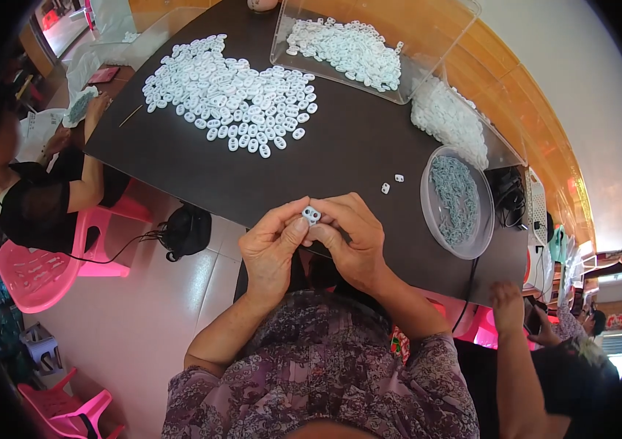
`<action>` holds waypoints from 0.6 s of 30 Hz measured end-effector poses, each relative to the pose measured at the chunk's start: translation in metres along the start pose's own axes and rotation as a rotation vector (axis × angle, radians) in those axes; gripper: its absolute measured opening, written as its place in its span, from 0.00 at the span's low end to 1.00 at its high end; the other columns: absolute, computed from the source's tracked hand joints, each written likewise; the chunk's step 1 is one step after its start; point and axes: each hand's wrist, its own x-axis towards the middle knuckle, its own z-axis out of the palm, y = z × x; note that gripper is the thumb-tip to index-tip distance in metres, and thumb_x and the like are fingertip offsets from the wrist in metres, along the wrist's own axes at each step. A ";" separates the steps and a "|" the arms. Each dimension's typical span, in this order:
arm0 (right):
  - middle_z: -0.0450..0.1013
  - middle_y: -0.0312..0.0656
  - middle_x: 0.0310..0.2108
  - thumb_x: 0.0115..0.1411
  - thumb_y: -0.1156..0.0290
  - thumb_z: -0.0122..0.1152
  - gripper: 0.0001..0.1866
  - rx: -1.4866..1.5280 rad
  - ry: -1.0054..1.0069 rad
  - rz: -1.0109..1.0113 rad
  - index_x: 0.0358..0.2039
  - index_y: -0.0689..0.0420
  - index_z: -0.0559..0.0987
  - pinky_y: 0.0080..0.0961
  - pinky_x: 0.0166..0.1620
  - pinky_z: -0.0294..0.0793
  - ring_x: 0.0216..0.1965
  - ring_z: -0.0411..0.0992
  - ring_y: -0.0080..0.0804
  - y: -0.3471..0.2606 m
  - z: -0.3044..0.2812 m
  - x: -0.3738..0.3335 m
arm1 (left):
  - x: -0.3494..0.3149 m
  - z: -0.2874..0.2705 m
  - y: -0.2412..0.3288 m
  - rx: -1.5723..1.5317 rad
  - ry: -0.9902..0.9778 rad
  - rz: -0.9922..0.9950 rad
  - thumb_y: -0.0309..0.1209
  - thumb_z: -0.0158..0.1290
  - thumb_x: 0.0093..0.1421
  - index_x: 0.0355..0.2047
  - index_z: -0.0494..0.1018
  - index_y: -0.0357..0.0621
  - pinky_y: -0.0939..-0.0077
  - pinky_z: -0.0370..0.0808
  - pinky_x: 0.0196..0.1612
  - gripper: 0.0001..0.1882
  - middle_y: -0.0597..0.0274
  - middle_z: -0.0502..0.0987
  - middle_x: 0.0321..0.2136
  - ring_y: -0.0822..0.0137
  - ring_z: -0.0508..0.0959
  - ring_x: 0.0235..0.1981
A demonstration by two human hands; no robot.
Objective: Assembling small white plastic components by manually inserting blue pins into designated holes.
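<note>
Just over the near edge of the dark table, I pinch a small white plastic piece with two round dark holes between both hands. My left hand has its thumb and fingertips closed on the piece from the left. From the right, my right hand closes on it with thumb and forefinger. Fingers hide its lower part. Two similar white pieces lie apart on the table beyond my right hand. Farther off at the left spreads a large pile of white oval two-holed pieces.
A round clear tub of small grey-green parts stands at right. Behind it are a bag of whitish pieces and a clear bin holding white ones. Another person sits at left; a third person's arm is at right.
</note>
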 end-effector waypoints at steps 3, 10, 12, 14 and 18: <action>0.73 0.41 0.35 0.51 0.84 0.61 0.18 0.009 -0.050 -0.022 0.44 0.62 0.76 0.20 0.34 0.71 0.33 0.69 0.26 0.002 -0.005 -0.001 | 0.001 -0.002 0.002 0.069 -0.064 0.001 0.22 0.51 0.61 0.48 0.71 0.33 0.86 0.71 0.33 0.14 0.62 0.75 0.31 0.77 0.72 0.29; 0.74 0.42 0.33 0.47 0.83 0.62 0.19 0.064 -0.013 0.023 0.42 0.61 0.77 0.25 0.33 0.69 0.30 0.70 0.33 -0.001 -0.002 -0.003 | 0.000 -0.002 -0.002 0.053 -0.078 0.016 0.22 0.50 0.61 0.49 0.70 0.33 0.86 0.71 0.33 0.15 0.63 0.75 0.30 0.78 0.72 0.29; 0.74 0.43 0.33 0.47 0.84 0.61 0.19 0.052 -0.008 0.022 0.43 0.61 0.76 0.26 0.33 0.69 0.30 0.69 0.34 0.000 -0.001 -0.005 | -0.001 -0.001 -0.004 0.041 -0.076 0.035 0.22 0.50 0.61 0.48 0.70 0.33 0.86 0.71 0.33 0.14 0.64 0.75 0.30 0.78 0.72 0.29; 0.74 0.43 0.33 0.47 0.84 0.61 0.19 0.024 0.001 -0.017 0.43 0.62 0.76 0.26 0.33 0.69 0.30 0.69 0.34 0.002 -0.001 -0.005 | -0.003 0.002 -0.006 0.025 -0.019 0.050 0.22 0.51 0.61 0.47 0.71 0.32 0.86 0.72 0.34 0.14 0.64 0.75 0.31 0.78 0.72 0.29; 0.73 0.44 0.34 0.46 0.84 0.61 0.19 -0.086 0.037 -0.122 0.42 0.64 0.76 0.27 0.32 0.69 0.30 0.69 0.36 0.003 0.000 -0.006 | -0.005 0.005 -0.009 0.024 -0.009 0.063 0.22 0.51 0.61 0.46 0.71 0.32 0.85 0.72 0.35 0.13 0.63 0.75 0.31 0.78 0.72 0.29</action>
